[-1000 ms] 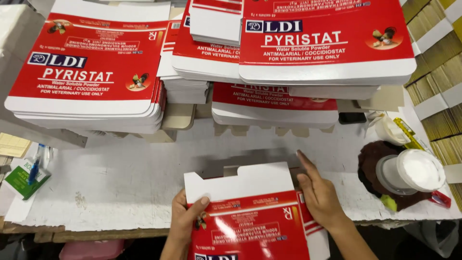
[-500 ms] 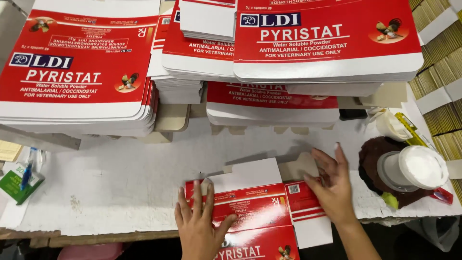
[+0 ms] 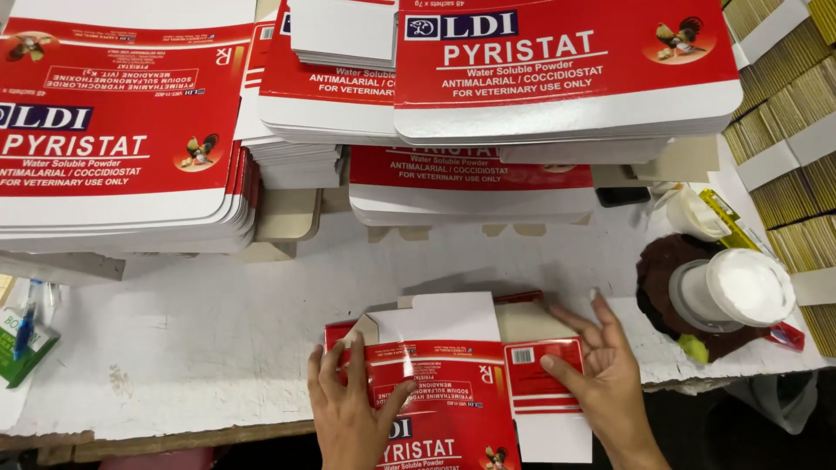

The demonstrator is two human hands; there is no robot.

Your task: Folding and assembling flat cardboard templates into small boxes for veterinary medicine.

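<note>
A flat red and white printed carton blank (image 3: 453, 392) lies on the white work surface (image 3: 218, 348) at the near edge. My left hand (image 3: 353, 413) rests flat on its left part, fingers spread over the red panel. My right hand (image 3: 605, 379) presses on the right side, thumb on the small red side flap, fingers reaching past the edge onto the surface. A white flap sticks up at the far side of the blank.
Tall stacks of the same red and white flat cartons (image 3: 122, 130) (image 3: 557, 70) fill the back of the table. A white lidded pot (image 3: 740, 287) on a dark brown patch stands at right. Bundles of yellowish card (image 3: 792, 130) lie far right. A green packet (image 3: 26, 344) sits at left.
The carton went from tilted up in my hands to lying flat on the surface. Both hands have slid down and spread out on it.
</note>
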